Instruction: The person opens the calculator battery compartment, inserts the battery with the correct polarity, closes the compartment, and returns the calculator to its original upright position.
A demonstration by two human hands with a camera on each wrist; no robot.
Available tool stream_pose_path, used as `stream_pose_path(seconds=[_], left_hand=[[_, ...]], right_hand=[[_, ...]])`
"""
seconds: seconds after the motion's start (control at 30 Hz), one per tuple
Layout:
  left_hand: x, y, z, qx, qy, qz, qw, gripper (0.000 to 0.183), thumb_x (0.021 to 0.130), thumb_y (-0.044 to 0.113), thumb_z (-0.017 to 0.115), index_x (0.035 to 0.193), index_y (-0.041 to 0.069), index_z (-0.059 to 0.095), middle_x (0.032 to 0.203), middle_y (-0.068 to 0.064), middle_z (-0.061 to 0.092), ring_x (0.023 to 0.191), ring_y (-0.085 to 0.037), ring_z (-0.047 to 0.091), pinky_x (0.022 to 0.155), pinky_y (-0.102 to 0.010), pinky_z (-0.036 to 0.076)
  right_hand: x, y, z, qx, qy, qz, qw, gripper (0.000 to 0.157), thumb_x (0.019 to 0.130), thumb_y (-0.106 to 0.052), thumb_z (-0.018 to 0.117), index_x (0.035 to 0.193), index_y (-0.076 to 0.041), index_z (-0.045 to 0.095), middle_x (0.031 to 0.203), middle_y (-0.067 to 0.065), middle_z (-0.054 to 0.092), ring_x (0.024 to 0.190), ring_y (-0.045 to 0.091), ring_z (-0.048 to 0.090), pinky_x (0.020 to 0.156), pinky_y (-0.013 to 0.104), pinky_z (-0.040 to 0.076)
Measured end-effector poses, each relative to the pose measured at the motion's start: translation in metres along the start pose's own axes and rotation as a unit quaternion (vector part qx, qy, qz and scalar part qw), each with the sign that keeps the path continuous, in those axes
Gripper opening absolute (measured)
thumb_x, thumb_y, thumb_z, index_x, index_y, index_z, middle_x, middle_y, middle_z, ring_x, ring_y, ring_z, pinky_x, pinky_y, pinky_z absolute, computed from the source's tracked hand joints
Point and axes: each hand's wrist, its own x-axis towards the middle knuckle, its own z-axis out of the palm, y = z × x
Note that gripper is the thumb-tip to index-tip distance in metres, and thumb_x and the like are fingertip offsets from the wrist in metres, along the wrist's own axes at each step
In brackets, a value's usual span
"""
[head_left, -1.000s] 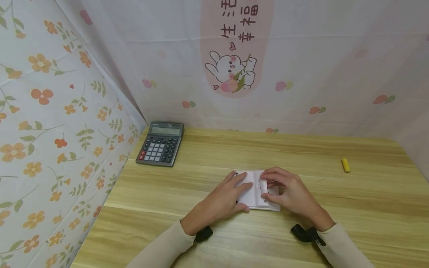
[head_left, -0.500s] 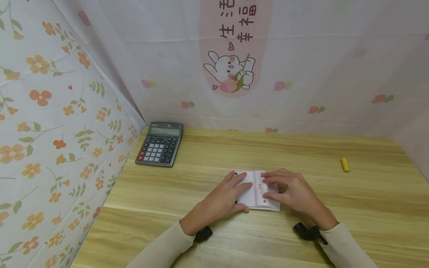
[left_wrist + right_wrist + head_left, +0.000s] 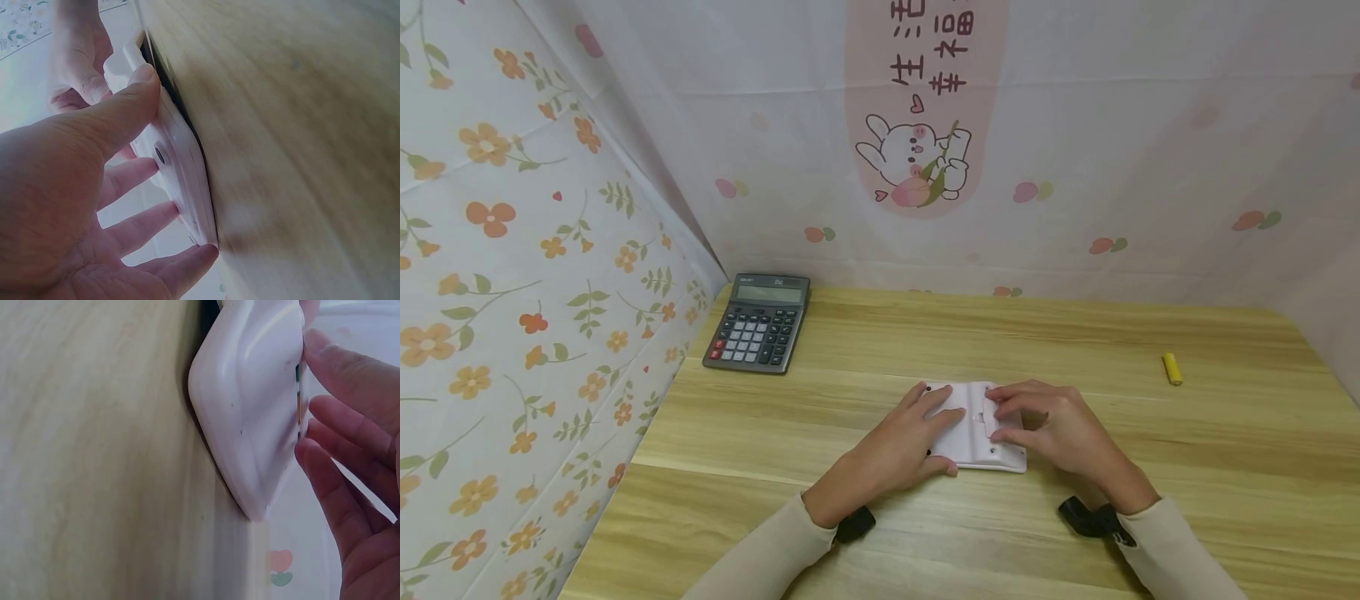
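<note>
white plastic, judged light, stiff and fairly smooth: the device [image 3: 968,443] lay cover side up on the wooden table [image 3: 850,350], between the hands. the left hand [image 3: 904,439] rested on it, fingers spread and not clamped; the right hand [image 3: 1051,422] pinched the small cover [image 3: 990,422] near its ends. the device's side edges appeared the surest hold, the thin cover likeliest to snap. the left fingers obstructed one half; a yellow cylinder [image 3: 1172,369] and dark calculator [image 3: 756,323] lay well apart.
</note>
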Motion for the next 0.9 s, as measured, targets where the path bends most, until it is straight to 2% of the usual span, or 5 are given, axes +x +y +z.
stream_pose_path(seconds=[0.33,0.73,0.9], left_hand=[[-0.0003,0.0000,0.0009,-0.006,-0.002,-0.004,1.0000,0.075,0.100,0.049,0.080,0.163,0.016,0.056,0.175,-0.011,0.039,0.160,-0.045,0.035,0.126,-0.047,0.038],[-0.0010,-0.0007,0.0004,-0.008,0.002,0.000,1.0000,0.075,0.101,0.049,0.080,0.163,0.016,0.055,0.175,-0.012,0.038,0.160,-0.046,0.034,0.126,-0.047,0.039],[-0.0013,-0.0006,0.0000,-0.010,0.002,0.002,0.9999,0.075,0.101,0.049,0.079,0.164,0.016,0.055,0.175,-0.013,0.038,0.160,-0.045,0.034,0.127,-0.047,0.037]], right_hand=[[-0.0013,0.0024,-0.0015,0.002,-0.011,-0.001,1.000,0.031,0.076,-0.006,0.102,0.099,-0.019,0.086,0.122,-0.003,0.081,0.114,0.026,0.077,0.102,0.007,0.045],[-0.0007,0.0009,0.0000,0.002,-0.004,0.003,1.000,0.030,0.076,-0.005,0.101,0.100,-0.016,0.088,0.120,-0.001,0.082,0.112,0.027,0.079,0.100,0.007,0.047],[-0.0006,0.0001,-0.0008,-0.003,0.003,0.016,1.000,0.037,0.073,-0.003,0.102,0.104,-0.013,0.085,0.116,-0.001,0.081,0.100,0.018,0.079,0.089,0.015,0.058]])
